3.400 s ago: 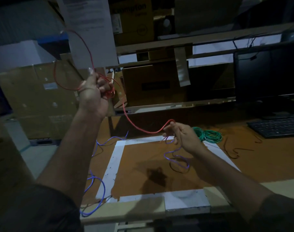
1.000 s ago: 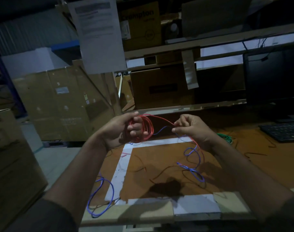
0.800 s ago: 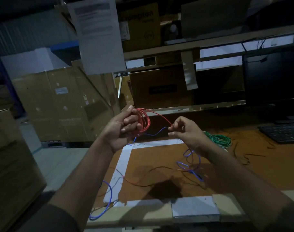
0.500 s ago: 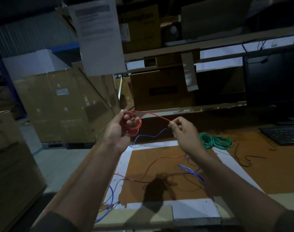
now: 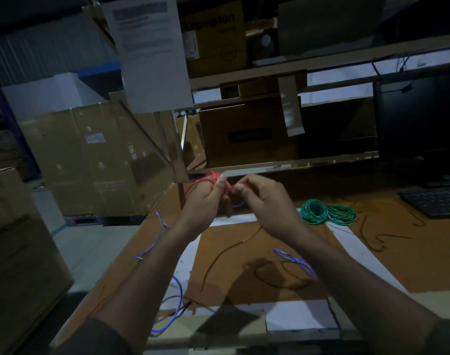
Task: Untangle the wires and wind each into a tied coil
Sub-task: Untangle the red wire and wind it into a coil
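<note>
Blue wire [image 5: 176, 307] trails over the table's [image 5: 411, 262] near-left edge. Above mid-table, left hand [image 5: 206, 201] grips the red wire coil [image 5: 213, 176]; right hand [image 5: 259, 198] pinches its strand. Far right lies the green wire coil [image 5: 329, 213].

Both hands raised together above the surface [image 5: 244, 278]. Left hand [image 5: 206, 198] grips a small red wire [image 5: 213, 176] coil; right hand [image 5: 259, 201] pinches the red strand just beside it, fingertips nearly touching. Green wire [image 5: 329, 213] coiled, lying right of the right hand. Blue wire [image 5: 178, 298] loose, trailing below the left forearm and under the right wrist. Keyboard [image 5: 434, 201] far right.
</note>
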The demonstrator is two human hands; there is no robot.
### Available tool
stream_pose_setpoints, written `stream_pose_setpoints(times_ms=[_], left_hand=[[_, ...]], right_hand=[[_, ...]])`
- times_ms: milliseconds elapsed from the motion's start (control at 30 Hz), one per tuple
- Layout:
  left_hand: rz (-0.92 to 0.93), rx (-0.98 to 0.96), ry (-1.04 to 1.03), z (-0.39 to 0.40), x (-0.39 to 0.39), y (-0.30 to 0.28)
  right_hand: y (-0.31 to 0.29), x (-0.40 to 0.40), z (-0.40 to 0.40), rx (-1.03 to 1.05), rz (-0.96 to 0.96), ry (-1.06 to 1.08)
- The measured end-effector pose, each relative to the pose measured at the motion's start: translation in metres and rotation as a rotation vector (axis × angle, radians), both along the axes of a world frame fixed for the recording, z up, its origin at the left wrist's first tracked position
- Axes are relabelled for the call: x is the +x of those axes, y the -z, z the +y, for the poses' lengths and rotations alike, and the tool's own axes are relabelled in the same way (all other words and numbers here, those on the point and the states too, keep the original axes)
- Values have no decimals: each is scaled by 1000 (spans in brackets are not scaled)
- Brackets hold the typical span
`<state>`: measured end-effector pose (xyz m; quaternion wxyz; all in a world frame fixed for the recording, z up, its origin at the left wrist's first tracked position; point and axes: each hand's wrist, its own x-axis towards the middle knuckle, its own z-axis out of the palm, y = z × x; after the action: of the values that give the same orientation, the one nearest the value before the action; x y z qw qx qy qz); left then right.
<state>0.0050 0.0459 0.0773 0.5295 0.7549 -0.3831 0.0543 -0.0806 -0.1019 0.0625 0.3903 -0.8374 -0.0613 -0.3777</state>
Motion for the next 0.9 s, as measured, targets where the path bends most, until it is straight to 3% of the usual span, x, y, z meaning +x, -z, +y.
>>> stream_pose_setpoints(times_ms=[133, 233, 367, 500, 567, 767, 900], left_hand=[[229, -80, 145, 1, -13, -7], [417, -177, 235, 2, -18, -12], [635, -478, 461, 7, -10, -16], [712, -813, 513, 16, 4, -24], [685, -873, 512, 19, 12, -27], [433, -653, 288, 13, 25, -18], [302, -330, 133, 8, 18, -3]], right_hand=[[-1, 10, -16, 122, -44, 62], [-1, 14, -17, 225, 7, -5], [4, 22, -13, 366, 137, -159], [25, 25, -10, 523, 365, -313], [39, 21, -5, 448, 438, -325], [34, 4, 5, -14, 313, -282], [17, -2, 7, -98, 207, -280]])
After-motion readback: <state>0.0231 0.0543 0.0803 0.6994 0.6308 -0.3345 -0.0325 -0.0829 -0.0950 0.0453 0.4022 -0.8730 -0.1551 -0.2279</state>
